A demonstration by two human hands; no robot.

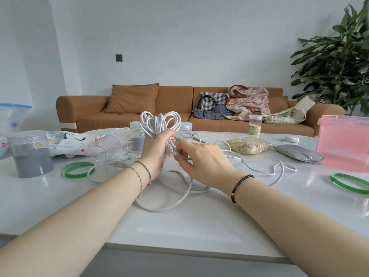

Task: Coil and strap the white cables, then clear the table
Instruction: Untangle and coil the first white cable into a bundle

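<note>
My left hand grips a bundle of white cable loops held upright above the white table. My right hand pinches a strand of the same cable just right of the bundle's waist. The cable's loose length trails in slack curves on the table below my wrists. Another white cable with a plug snakes off to the right. Two green straps lie flat, one at the left and one at the right edge.
A jar of grey sand stands at the left, an empty clear jar lies on its side. Lidded jars stand behind the bundle. A bag of grain, a grey bag and a pink box sit right.
</note>
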